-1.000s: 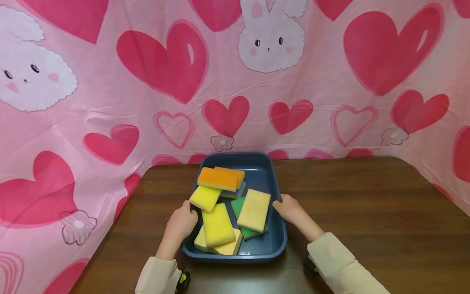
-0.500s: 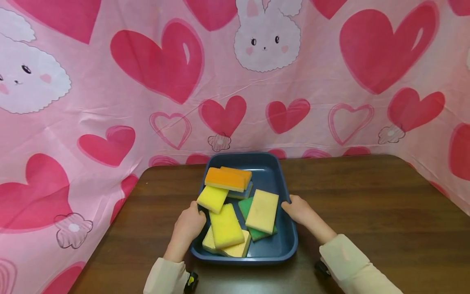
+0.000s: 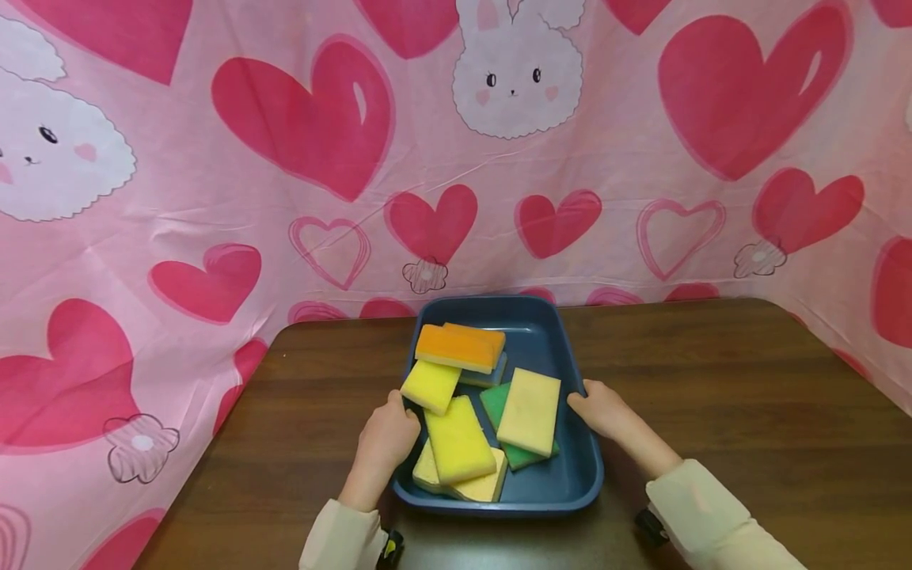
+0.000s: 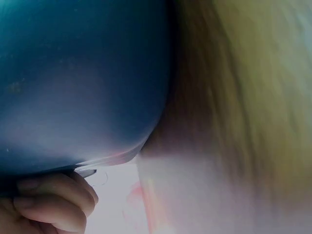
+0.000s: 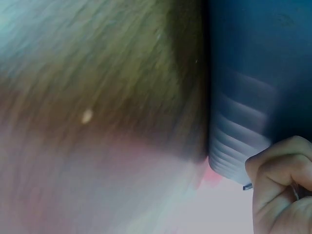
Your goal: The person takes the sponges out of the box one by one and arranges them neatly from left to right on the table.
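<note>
A dark blue plastic tray (image 3: pixel 566 479) holds several sponges. My left hand (image 3: pixel 388 434) grips its left rim, and my right hand (image 3: pixel 604 408) grips the rim opposite. At the back left of the tray lie orange sponges (image 3: pixel 454 348) over a blue sponge (image 3: pixel 484 377). Bright yellow sponges (image 3: pixel 463 447) overlap pale yellow ones (image 3: pixel 484 487) along the left. To the right, a cream sponge (image 3: pixel 530 412) rests across a green sponge (image 3: pixel 493 400). Both wrist views show curled fingers below the rim, against the tray's outer wall (image 4: pixel 87 97).
The brown wooden table (image 3: pixel 712 380) extends on both sides of the tray. Behind it hangs a pink curtain (image 3: pixel 627 142) printed with hearts and rabbits, close to the tray's far end. Dark wrist cameras (image 3: pixel 390 546) sit at the cream sleeves (image 3: pixel 342 538).
Both hands have shifted the tray to the right along the table, with the sponges keeping their places inside. The head view has turned slightly too.
</note>
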{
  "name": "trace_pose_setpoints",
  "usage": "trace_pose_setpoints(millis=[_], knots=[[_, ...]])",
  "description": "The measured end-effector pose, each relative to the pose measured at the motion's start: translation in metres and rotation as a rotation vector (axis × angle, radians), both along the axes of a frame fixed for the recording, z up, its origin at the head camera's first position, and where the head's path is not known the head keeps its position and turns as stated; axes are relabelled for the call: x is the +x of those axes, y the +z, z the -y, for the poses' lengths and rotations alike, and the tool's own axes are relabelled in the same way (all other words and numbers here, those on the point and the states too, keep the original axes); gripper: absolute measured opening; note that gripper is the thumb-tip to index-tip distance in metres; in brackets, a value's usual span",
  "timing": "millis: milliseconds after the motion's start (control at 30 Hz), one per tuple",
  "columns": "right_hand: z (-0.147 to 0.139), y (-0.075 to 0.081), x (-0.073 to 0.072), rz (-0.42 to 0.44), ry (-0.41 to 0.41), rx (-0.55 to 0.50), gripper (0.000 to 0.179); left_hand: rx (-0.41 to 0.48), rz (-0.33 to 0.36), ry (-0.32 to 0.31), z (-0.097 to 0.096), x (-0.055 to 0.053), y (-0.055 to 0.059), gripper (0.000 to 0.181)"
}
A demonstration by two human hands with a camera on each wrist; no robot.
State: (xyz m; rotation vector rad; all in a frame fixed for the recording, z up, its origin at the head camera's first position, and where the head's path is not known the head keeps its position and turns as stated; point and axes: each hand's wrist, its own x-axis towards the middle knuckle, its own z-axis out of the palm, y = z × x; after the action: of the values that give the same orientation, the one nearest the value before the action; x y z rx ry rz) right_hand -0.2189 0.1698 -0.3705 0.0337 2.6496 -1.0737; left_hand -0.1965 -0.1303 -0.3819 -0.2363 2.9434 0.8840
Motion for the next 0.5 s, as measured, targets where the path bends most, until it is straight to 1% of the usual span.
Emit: trace_pose_setpoints(millis=[100, 267, 500], knots=[[-0.005, 0.0, 0.001, -0.004, 0.003, 0.008, 0.04, 0.003, -0.009, 0.002, -0.006, 0.001, -0.001, 0.043], [-0.012, 0.001, 0.003, 0.0, -0.002, -0.008, 0.038, 0.006, -0.031, 0.003, -0.014, 0.002, -0.002, 0.039], [-0.022, 0.003, 0.006, 0.006, 0.002, -0.017, 0.039, 0.006, -0.037, 0.004, -0.025, 0.005, -0.001, 0.038]])
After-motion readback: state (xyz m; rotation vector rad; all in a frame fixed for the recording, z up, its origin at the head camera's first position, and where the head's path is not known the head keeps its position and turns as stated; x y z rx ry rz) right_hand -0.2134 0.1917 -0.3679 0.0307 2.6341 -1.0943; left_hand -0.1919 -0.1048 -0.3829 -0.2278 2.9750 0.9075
